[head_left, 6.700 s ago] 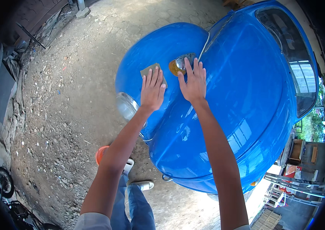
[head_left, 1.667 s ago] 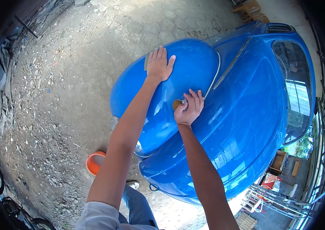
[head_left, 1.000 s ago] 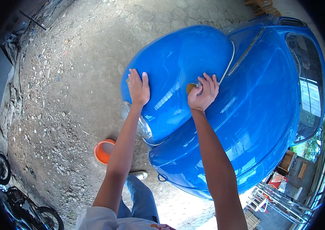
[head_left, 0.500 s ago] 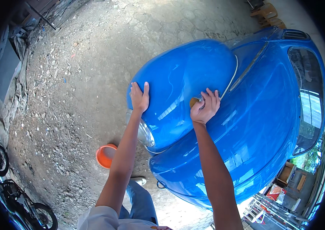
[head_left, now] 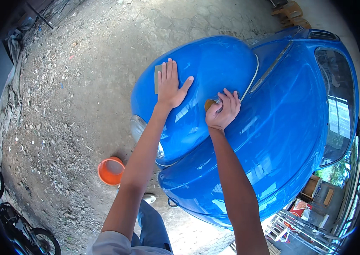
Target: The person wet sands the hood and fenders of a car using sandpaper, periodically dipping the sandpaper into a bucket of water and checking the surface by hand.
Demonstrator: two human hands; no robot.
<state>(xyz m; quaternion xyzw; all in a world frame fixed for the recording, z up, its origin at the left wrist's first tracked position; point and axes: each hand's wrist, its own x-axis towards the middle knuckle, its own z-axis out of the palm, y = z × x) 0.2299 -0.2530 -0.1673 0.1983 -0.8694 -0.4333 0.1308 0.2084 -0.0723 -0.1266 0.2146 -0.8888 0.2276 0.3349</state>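
Observation:
My left hand (head_left: 172, 86) lies flat on the blue car's front fender (head_left: 205, 57), fingers stretched out and thumb spread. A thin grey-green sheet (head_left: 157, 79), which looks like sandpaper, sticks out from under its fingers against the paint. My right hand (head_left: 224, 109) is closed around a small round container (head_left: 209, 104) with a yellow-brown end facing left. It is held at the seam between fender and hood (head_left: 273, 140); most of the container is hidden by the fingers. Below my left forearm's line shows a headlight (head_left: 137, 126), partly covered by the arm.
An orange bucket (head_left: 111, 171) stands on the gravelly ground left of the car. A motorcycle (head_left: 23, 227) is at the lower left. Brown chairs (head_left: 291, 13) stand at the far right, and metal racks (head_left: 301, 229) at the lower right.
My left hand has slid up and to the right over the fender, and the sheet now shows beside its fingers. My right hand keeps its hold on the container, and the view has shifted slightly.

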